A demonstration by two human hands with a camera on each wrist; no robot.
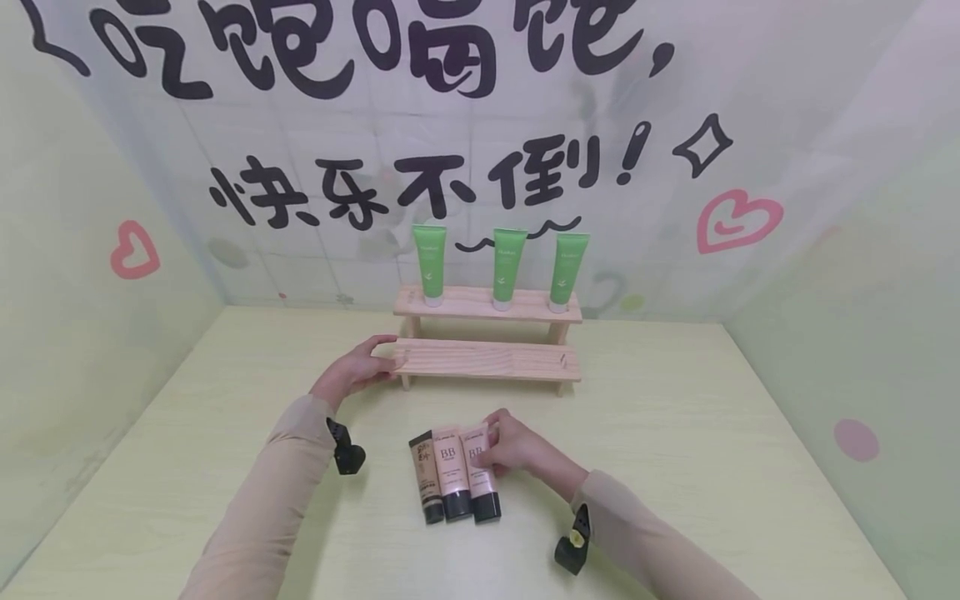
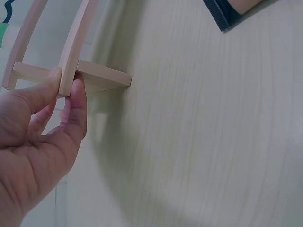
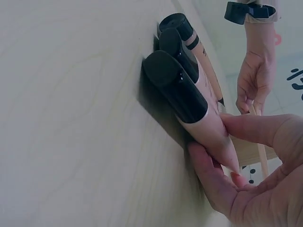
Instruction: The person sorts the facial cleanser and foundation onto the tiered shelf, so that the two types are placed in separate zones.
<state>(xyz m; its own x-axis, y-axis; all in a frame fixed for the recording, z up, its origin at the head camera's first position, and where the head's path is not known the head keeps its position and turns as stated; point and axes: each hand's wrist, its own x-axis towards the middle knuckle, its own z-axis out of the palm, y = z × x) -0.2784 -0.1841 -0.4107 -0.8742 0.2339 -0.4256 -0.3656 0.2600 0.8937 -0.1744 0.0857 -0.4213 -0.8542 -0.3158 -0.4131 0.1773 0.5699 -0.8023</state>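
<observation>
My left hand [image 1: 362, 367] pinches the left end of the lower step of a two-step wooden rack [image 1: 487, 358]; in the left wrist view its thumb lies above the board and its fingers below. My right hand [image 1: 513, 442] grips the rightmost pink BB cream tube [image 3: 213, 132] by its side, thumb on top and fingers under its edge. Left of it, a second pink BB cream tube [image 1: 452, 471] and a brown tube [image 1: 426, 471] lie side by side, black caps toward me. Three green tubes [image 1: 430, 262] stand on their white caps along the rack's upper step.
The rack stands toward the back of a pale wooden table [image 1: 660, 433]. Behind it hangs a white backdrop [image 1: 360, 275] with black lettering and pink hearts. Black wrist cameras [image 1: 347, 450] sit on both sleeves.
</observation>
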